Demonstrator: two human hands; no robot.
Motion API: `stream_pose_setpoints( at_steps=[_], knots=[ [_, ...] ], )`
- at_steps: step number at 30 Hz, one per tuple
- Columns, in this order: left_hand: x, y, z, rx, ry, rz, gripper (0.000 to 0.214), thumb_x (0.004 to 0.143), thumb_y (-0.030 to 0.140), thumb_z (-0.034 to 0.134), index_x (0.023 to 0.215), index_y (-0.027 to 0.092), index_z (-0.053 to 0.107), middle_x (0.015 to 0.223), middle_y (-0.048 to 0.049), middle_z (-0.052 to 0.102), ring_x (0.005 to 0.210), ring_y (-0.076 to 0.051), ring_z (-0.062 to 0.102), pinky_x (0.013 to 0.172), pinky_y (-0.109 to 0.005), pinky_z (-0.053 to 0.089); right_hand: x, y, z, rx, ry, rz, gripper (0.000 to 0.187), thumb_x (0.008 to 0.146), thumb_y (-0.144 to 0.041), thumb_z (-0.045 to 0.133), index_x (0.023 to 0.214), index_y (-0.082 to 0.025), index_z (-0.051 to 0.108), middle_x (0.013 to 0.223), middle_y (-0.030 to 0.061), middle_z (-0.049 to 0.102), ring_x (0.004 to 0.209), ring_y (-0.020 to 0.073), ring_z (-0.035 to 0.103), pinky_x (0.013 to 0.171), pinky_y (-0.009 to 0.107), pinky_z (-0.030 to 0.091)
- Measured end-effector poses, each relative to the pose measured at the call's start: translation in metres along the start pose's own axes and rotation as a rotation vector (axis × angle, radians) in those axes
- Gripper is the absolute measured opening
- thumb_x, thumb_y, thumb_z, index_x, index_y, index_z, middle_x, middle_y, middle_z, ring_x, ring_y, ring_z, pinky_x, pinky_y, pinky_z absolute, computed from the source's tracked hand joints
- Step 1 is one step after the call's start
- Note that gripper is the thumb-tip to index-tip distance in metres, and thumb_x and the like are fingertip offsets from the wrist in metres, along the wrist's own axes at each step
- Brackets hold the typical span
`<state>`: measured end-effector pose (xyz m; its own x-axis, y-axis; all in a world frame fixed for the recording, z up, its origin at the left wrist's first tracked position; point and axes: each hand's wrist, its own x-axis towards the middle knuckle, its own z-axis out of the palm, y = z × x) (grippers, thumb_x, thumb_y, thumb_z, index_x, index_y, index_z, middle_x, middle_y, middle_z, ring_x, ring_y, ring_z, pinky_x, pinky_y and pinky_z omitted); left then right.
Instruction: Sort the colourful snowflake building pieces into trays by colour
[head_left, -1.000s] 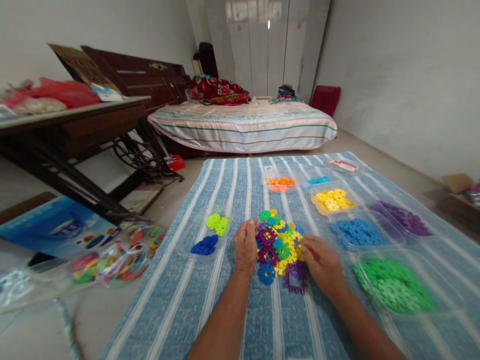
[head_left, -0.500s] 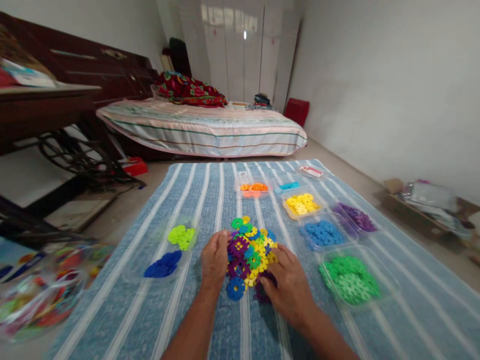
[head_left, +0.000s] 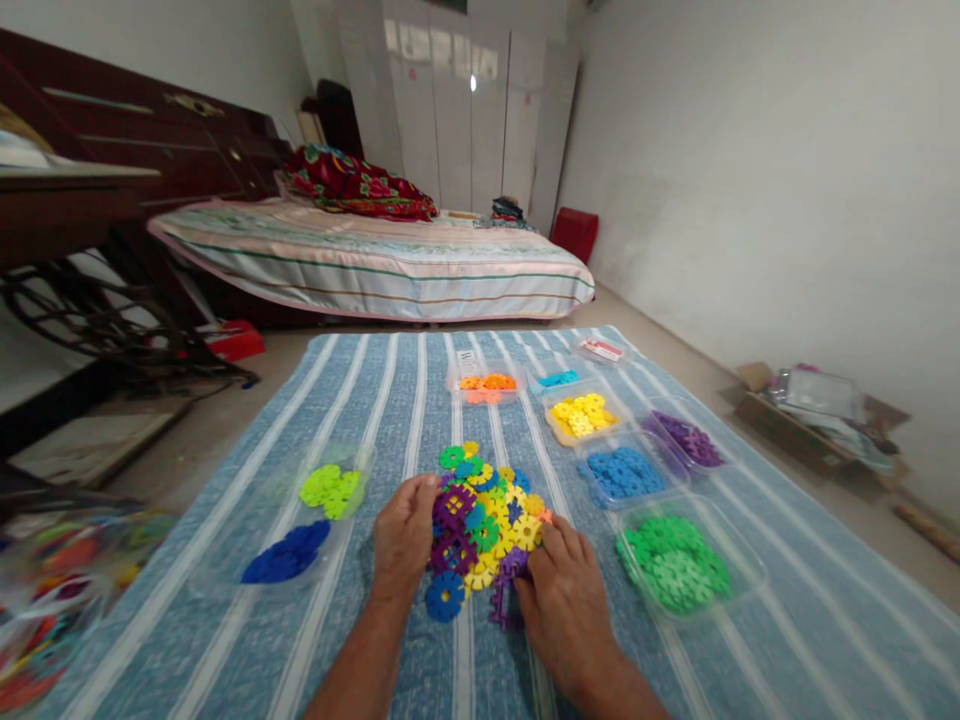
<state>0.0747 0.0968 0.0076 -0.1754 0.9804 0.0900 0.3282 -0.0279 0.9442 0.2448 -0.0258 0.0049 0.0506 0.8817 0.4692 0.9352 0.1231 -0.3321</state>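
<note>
A mixed pile of plastic snowflake building discs [head_left: 487, 530], in yellow, green, blue and purple, lies on the striped cloth between my hands. My left hand [head_left: 401, 535] rests against its left edge with curved fingers, the fingertips touching purple square pieces [head_left: 454, 507]. My right hand [head_left: 570, 590] is bent over the right edge. Its thumb and fingers close around a purple piece [head_left: 514, 565], partly hidden by the hand. Just below, another purple piece [head_left: 506, 607] sticks out over the cloth. A blue disc [head_left: 445, 596] lies at the pile's near left.
Clear tubs hold sorted discs: green [head_left: 679, 560], blue [head_left: 622, 474], purple [head_left: 686, 438], yellow [head_left: 581, 413], light blue [head_left: 559, 379] and orange [head_left: 487, 385]. Leftward lie lime discs [head_left: 330, 490] and dark blue discs [head_left: 286, 553]. A bed [head_left: 375, 265] stands beyond, a cardboard box [head_left: 817, 425] at right.
The view has shifted, so most things appear further left. Purple pieces by my right thumb now show more plainly. Both hands stay at the pile's sides.
</note>
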Motion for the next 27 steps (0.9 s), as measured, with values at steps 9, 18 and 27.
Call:
stream_pose_setpoints(
  at_steps=[9,18,27],
  knots=[
    [-0.002,0.003,0.0,0.035,-0.004,0.004,0.036,0.08,0.052,0.047,0.087,0.023,0.065,0.083,-0.0011,0.072,0.082,-0.02,0.066,0.08,-0.031,0.051,0.001,0.003,-0.01,0.099,0.025,-0.069,0.019,0.075,-0.007,0.053,0.081,-0.022,0.062,0.112,0.0092,0.061,0.121,0.027,0.045,0.1,0.046,0.038],
    [-0.006,0.004,0.001,0.06,-0.024,0.015,0.034,0.082,0.05,0.045,0.086,0.023,0.065,0.084,-0.0006,0.071,0.082,-0.018,0.065,0.078,-0.028,0.049,-0.009,0.002,-0.02,0.125,0.005,-0.181,0.013,0.081,-0.013,0.048,0.073,-0.022,0.054,0.07,0.0015,0.06,0.066,0.0193,0.056,0.062,0.032,0.044],
    [-0.003,0.007,0.0,0.076,-0.01,-0.001,0.031,0.078,0.049,0.049,0.085,0.023,0.065,0.081,0.0004,0.072,0.079,-0.018,0.065,0.074,-0.026,0.049,0.034,0.05,-0.077,0.247,0.015,0.103,0.011,0.084,-0.025,0.049,0.084,-0.024,0.06,0.077,0.0004,0.068,0.068,0.017,0.064,0.065,0.027,0.047]
  ],
)
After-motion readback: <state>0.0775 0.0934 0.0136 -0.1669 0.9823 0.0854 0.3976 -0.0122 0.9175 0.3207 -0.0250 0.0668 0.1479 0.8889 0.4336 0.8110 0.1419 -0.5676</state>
